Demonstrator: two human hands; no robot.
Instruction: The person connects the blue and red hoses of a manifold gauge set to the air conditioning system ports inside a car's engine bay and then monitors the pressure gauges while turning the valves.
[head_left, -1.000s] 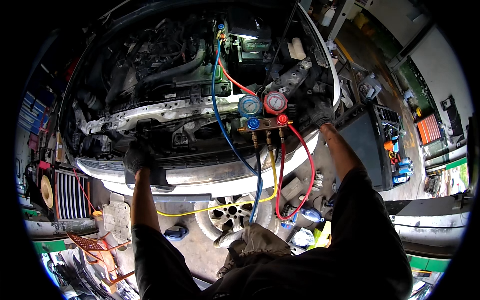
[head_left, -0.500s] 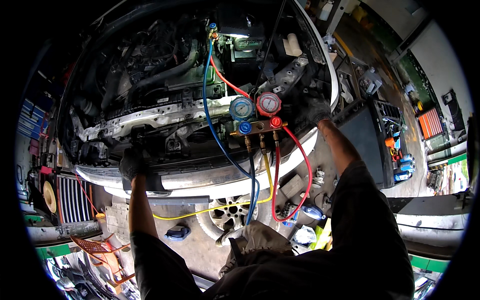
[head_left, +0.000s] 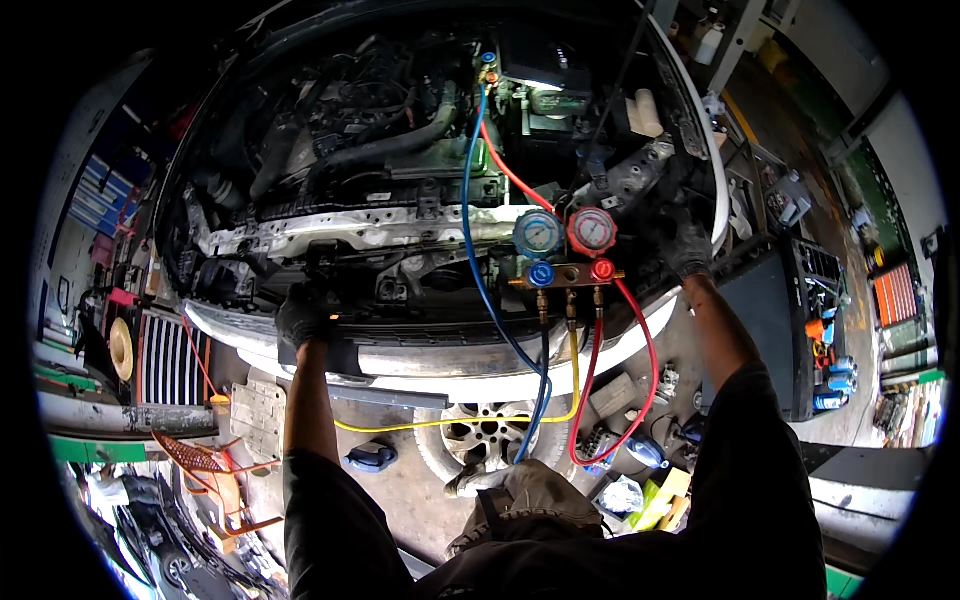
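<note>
My left hand (head_left: 304,318), in a dark glove, is closed at the front edge of the open engine bay, just above the white bumper (head_left: 420,368). A small orange spot shows beside it, but what it grips is lost in the dark. My right hand (head_left: 684,244), also gloved, reaches into the shadowed front corner by the white fender (head_left: 716,190); its fingers are hard to make out. Between the hands hangs a manifold gauge set with a blue gauge (head_left: 538,234) and a red gauge (head_left: 592,232). A blue hose (head_left: 470,220), red hose (head_left: 648,350) and yellow hose (head_left: 450,423) run from it.
Below the bumper a wheel (head_left: 488,436) lies on the floor. A dark cart (head_left: 750,340) stands at right, with tools and blue cans (head_left: 838,385) beside it. An orange chair (head_left: 215,475) is at lower left. A striped rack (head_left: 172,355) stands at far left.
The whole view has shifted, so the car and gauges sit farther right and slightly lower. Both hands stay at about the same places on the car; the right glove is less blurred.
</note>
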